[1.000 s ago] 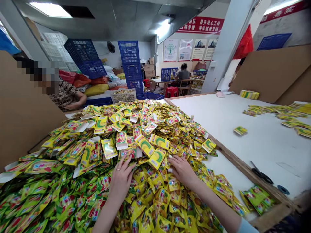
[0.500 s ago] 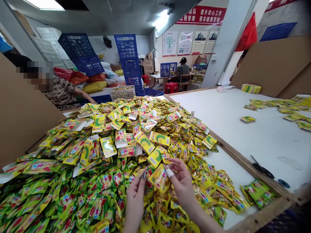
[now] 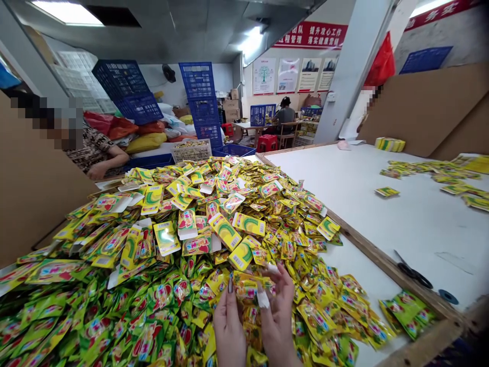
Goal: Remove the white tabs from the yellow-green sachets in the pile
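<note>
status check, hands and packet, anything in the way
Left hand and right hand holding one yellow packet between them. Loose packets below. Cartons just beyond, none blocking the hands.

A panel (image 3: 68, 13) glows white overhead and a lamp (image 3: 252, 43) flares hazily — the ceiling (image 3: 191, 31) between is dim; packets (image 3: 244, 289) glint — picture edges stretch, darkening rightmost.
</note>
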